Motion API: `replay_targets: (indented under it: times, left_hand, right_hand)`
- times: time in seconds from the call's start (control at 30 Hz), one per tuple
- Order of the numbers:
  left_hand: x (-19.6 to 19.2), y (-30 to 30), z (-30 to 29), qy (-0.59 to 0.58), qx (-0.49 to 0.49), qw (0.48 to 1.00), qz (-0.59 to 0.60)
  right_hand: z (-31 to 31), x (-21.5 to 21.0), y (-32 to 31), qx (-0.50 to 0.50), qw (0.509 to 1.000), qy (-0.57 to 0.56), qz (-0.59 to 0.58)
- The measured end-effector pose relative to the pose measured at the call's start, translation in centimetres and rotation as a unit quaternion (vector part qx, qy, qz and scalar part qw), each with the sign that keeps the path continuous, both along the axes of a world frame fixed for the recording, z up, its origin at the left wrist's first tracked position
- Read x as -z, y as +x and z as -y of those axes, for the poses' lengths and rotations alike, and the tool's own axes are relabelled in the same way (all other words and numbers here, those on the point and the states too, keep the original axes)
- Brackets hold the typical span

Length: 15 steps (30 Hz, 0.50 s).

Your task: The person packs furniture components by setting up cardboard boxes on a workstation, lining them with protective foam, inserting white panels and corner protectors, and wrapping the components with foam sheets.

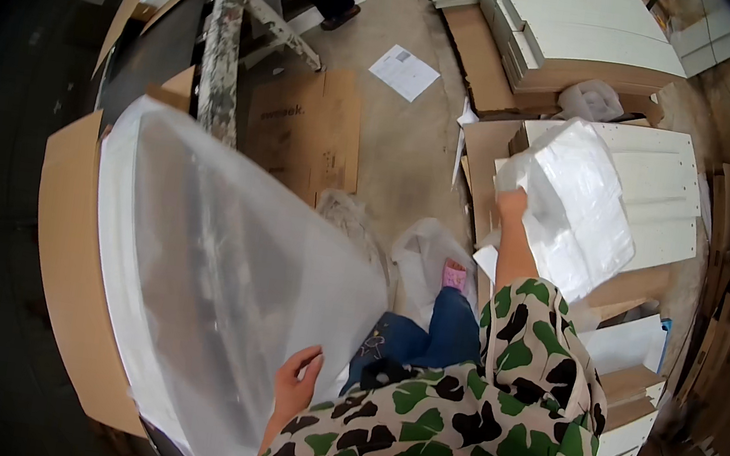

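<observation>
**A:** Head view, looking down. What is each hand on?

**B:** The left hand, low in the centre of the frame, rests on the lower edge of a large clear plastic sheet, fingers slightly spread, thumb and fingers pinching the film. The sheet covers a white panel that lies on a cardboard sheet filling the left half of the frame.

**A:** And the right?

**B:** The right hand is stretched toward the upper right, closed on the edge of a white foam wrap, fingers together around it. The wrap hangs over a stack of white boards with small drilled holes.

**A:** Anything else nearby?

**B:** More white boards are stacked at the top right, a paper sheet lies on the concrete floor at top centre, and a flat cardboard piece sits left of it. Another person's shoes show at the top edge. The person's own pink shoe is in the centre, beside crumpled plastic.
</observation>
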<state>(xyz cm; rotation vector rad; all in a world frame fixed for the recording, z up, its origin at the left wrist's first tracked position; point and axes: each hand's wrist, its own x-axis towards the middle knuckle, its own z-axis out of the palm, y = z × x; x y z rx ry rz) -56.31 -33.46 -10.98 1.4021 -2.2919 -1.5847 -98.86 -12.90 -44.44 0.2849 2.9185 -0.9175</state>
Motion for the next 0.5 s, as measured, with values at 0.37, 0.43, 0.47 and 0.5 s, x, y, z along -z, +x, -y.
replay_targets:
  times: [0.37,0.43,0.47,0.5]
  left_hand:
    - [3.6,-14.9,8.3,0.042,0.067,0.994,0.073]
    - [4.6,-17.5,11.3,0.052,0.082,0.993,0.067]
    - [5.4,-19.7,13.2,0.053,0.107,0.991,0.06]
    - [6.1,-21.6,15.2,0.058,0.123,0.989,0.052]
  right_hand:
    - [-1.9,3.2,-7.1,-0.055,0.979,0.17,0.094]
    - [-0.6,2.4,-7.8,-0.062,0.968,0.148,0.195]
    - [-1.2,3.5,-8.4,-0.114,0.94,0.196,0.255]
    - [-1.4,4.6,-8.9,-0.164,0.903,0.241,0.315]
